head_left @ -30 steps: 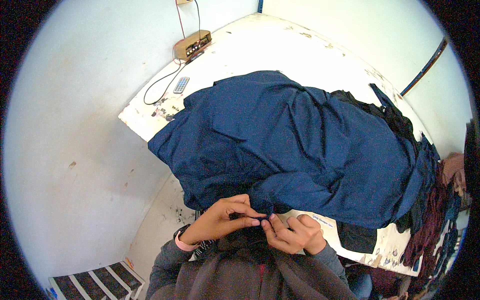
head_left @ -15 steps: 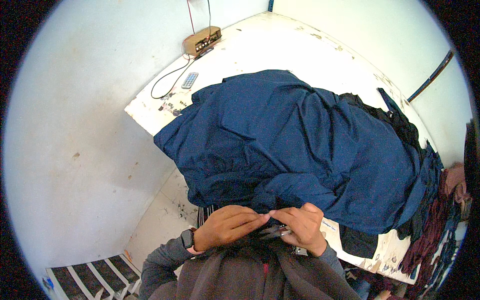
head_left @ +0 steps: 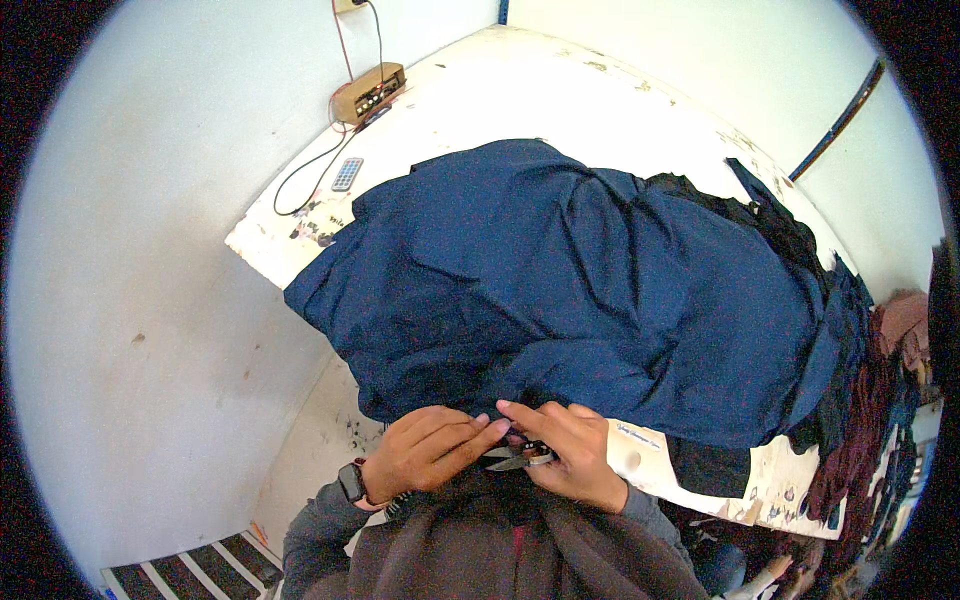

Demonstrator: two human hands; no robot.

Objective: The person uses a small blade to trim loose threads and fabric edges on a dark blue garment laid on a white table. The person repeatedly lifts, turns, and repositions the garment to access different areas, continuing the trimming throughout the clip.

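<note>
Your left hand (head_left: 428, 449) pinches the near edge of the broad dark-blue cloth (head_left: 590, 290). Your right hand (head_left: 572, 450) curls around small silver metal snips (head_left: 512, 462), blades pointing left.

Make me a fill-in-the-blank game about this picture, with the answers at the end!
1. The big cloth is coloured ____.
2. The arm with the watch is the ____ one.
3. The right hand holds a pair of ____.
4. The remote lies on the white ____.

Missing words: blue; left; scissors; table.
</note>
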